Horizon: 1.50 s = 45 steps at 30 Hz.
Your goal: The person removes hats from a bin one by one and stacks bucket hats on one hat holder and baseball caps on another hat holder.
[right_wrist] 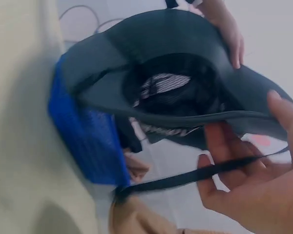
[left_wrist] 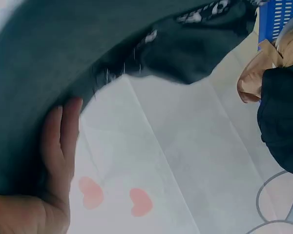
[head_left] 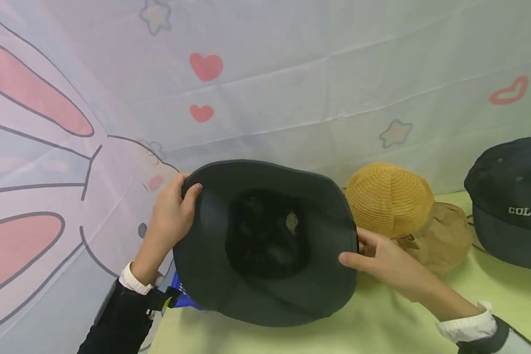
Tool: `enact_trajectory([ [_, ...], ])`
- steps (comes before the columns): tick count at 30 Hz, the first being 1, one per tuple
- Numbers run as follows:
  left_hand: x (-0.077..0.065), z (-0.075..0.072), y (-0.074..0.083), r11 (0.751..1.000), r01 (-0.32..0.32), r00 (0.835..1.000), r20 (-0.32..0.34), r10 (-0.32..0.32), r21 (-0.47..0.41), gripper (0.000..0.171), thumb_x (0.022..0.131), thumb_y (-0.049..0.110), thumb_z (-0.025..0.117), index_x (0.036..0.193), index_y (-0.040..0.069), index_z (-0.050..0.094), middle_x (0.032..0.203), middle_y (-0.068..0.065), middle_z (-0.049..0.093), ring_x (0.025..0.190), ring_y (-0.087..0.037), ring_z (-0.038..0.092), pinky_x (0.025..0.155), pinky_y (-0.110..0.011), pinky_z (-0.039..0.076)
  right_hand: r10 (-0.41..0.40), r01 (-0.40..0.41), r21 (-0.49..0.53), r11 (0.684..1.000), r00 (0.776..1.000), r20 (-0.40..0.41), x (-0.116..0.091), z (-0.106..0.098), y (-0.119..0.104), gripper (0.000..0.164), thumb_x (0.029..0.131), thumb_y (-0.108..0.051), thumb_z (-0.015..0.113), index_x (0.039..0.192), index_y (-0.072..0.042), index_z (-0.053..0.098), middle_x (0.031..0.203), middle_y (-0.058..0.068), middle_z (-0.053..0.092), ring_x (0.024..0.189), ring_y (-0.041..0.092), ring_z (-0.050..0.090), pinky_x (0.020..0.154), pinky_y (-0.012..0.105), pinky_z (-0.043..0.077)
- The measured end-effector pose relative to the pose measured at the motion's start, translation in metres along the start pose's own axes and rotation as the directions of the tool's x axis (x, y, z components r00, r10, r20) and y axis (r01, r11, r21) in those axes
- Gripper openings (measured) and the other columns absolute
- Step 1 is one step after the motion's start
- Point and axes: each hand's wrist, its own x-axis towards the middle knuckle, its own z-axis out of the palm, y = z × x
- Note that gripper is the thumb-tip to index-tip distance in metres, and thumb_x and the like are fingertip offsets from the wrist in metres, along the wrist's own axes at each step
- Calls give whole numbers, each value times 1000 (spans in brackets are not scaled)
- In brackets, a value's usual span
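A dark wide-brimmed hat [head_left: 265, 300] is held up with its hollow underside toward the head camera. My left hand [head_left: 172, 211] grips the brim at its left edge, thumb on the underside. At the right edge, my right hand [head_left: 389, 260] pinches the brim, its thumb on the underside and its fingers behind. The right wrist view shows a dark strap [right_wrist: 180, 181] running across those fingers, and a mesh patch [right_wrist: 171, 84] inside the crown. White lettering [left_wrist: 205, 12] on the hat's outer side shows in the left wrist view.
A yellow knitted hat [head_left: 387, 199] and a tan hat [head_left: 447, 241] lie right of the held hat. Farther right is a dark cap [head_left: 509, 206] with lettering. A blue basket [right_wrist: 88, 141], with a dark cap [left_wrist: 283, 117] at it, stands on the green table [head_left: 230, 334].
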Motion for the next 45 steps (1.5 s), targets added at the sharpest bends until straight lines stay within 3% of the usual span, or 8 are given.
enact_trajectory([
  [5, 2, -7, 0, 987, 150, 986, -68, -154, -61, 25, 109, 16, 51, 116, -7, 59, 96, -20, 62, 78, -30, 62, 68, -34, 52, -52, 61, -184, 981, 997, 58, -4, 0, 20, 50, 102, -20, 68, 145, 1, 54, 134, 18, 65, 111, 9, 66, 88, 30, 56],
  [10, 5, -8, 0, 957, 248, 959, -101, -265, -148, 26, 108, 14, 52, 117, -9, 61, 96, -20, 63, 68, -19, 61, 56, -23, 52, -95, 54, -389, 920, 992, -87, -12, -2, 27, 24, 107, -22, 59, 98, -3, 71, 81, 0, 71, 65, 11, 64, 58, 31, 55],
  [21, 0, 2, -3, 872, 386, 916, 18, -400, -301, 29, 110, 21, 51, 123, -4, 57, 76, -7, 63, 55, -10, 62, 50, -26, 54, -238, 28, -536, 844, 915, -327, -14, 2, 17, 34, 110, -8, 44, 139, 2, 59, 77, 0, 71, 50, 9, 58, 44, 29, 46],
  [27, 0, 9, -3, 856, 398, 907, 4, -420, -329, 28, 109, 22, 52, 121, -2, 58, 81, -7, 63, 58, -9, 62, 51, -25, 54, -364, 95, -604, 791, 866, -342, -10, 6, 19, 20, 105, -6, 58, 124, -7, 65, 73, -6, 70, 42, 5, 50, 40, 27, 42],
  [31, 1, 13, -2, 818, 425, 895, 43, -445, -387, 28, 109, 22, 51, 122, -2, 57, 79, -5, 62, 57, -10, 63, 51, -26, 54, -259, 96, -453, 886, 915, -311, -6, 2, 17, 23, 99, -13, 72, 119, -5, 64, 71, 0, 69, 46, 12, 56, 43, 30, 47],
  [34, 1, 16, -4, 792, 446, 885, 71, -460, -418, 28, 110, 22, 51, 123, -2, 56, 80, -4, 61, 58, -10, 63, 52, -26, 55, -112, 64, -231, 971, 973, -201, -7, -8, 12, 41, 100, -8, 65, 138, -1, 52, 100, 13, 71, 63, 17, 62, 52, 34, 51],
  [38, 1, 15, -7, 765, 476, 869, 98, -485, -433, 29, 110, 23, 50, 124, -2, 55, 82, -4, 60, 61, -9, 62, 54, -26, 54, -66, 67, -27, 997, 997, 29, -13, -20, 5, 68, 98, 2, 51, 160, -1, 23, 126, 24, 55, 74, 19, 59, 63, 37, 50],
  [45, 1, 16, -6, 699, 518, 848, 186, -496, -493, 30, 111, 23, 49, 126, -3, 53, 82, -3, 60, 63, -10, 61, 54, -27, 53, 65, -70, -88, 994, 997, -50, -9, -15, -4, 30, 101, -22, 69, 112, 3, 57, 65, 4, 57, 50, 14, 49, 50, 32, 46],
])
